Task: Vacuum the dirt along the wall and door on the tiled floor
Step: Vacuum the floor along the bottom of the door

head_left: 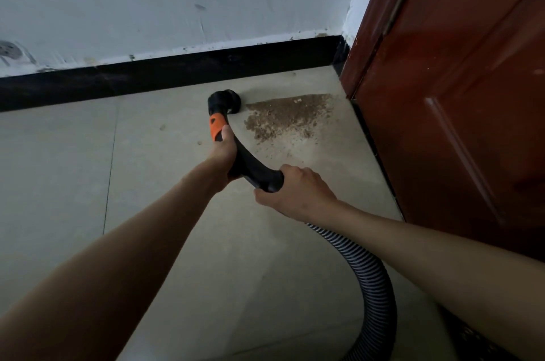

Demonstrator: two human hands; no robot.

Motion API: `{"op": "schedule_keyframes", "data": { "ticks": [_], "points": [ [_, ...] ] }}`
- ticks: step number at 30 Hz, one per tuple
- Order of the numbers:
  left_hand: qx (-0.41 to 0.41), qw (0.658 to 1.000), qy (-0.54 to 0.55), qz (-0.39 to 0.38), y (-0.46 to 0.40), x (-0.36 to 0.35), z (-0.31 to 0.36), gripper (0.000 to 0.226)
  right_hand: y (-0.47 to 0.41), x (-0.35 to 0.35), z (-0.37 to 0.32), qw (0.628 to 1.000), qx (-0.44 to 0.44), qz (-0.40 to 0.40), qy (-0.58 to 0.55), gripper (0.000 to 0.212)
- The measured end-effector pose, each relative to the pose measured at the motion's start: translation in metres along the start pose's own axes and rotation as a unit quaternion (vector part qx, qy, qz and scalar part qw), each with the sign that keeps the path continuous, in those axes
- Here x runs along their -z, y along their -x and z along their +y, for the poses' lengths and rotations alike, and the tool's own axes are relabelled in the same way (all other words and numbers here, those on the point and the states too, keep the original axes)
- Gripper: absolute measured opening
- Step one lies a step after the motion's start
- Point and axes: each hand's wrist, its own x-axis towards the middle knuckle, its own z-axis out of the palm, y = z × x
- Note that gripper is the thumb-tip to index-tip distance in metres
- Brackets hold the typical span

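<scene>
A patch of brown dirt (287,116) lies on the beige tiled floor (177,213) near the corner between the wall and the red door (460,95). The black vacuum nozzle (225,101) rests on the floor just left of the dirt, close to the black skirting. My left hand (222,152) grips the black handle tube right below its orange collar (216,124). My right hand (295,192) grips the rear end of the same tube, where the ribbed hose (365,272) begins.
The white wall (206,1) with black skirting board (177,71) runs across the back. The red door and its frame fill the right side. The ribbed hose curves down toward the bottom right. A few stray specks lie on the tiles at left.
</scene>
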Motion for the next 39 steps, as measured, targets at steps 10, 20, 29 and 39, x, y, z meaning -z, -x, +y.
{"op": "schedule_keyframes", "data": {
  "ticks": [10, 20, 29, 39],
  "points": [
    [0.000, 1.000, -0.010, -0.026, 0.013, -0.015, -0.003, 0.064, 0.014, 0.008, 0.008, 1.000, -0.020, 0.023, 0.000, 0.040],
    [-0.004, 0.998, -0.030, -0.049, 0.016, -0.032, -0.003, 0.059, 0.020, 0.016, 0.020, 0.998, -0.040, 0.036, -0.024, 0.038],
    [-0.013, 0.996, -0.049, -0.068, 0.018, -0.048, -0.002, 0.058, 0.024, 0.021, 0.029, 0.996, -0.059, 0.053, -0.027, 0.039],
    [-0.012, 0.994, -0.070, -0.085, 0.021, -0.070, -0.001, 0.056, 0.028, 0.030, 0.044, 0.993, -0.082, 0.071, -0.046, 0.041]
  ]
}}
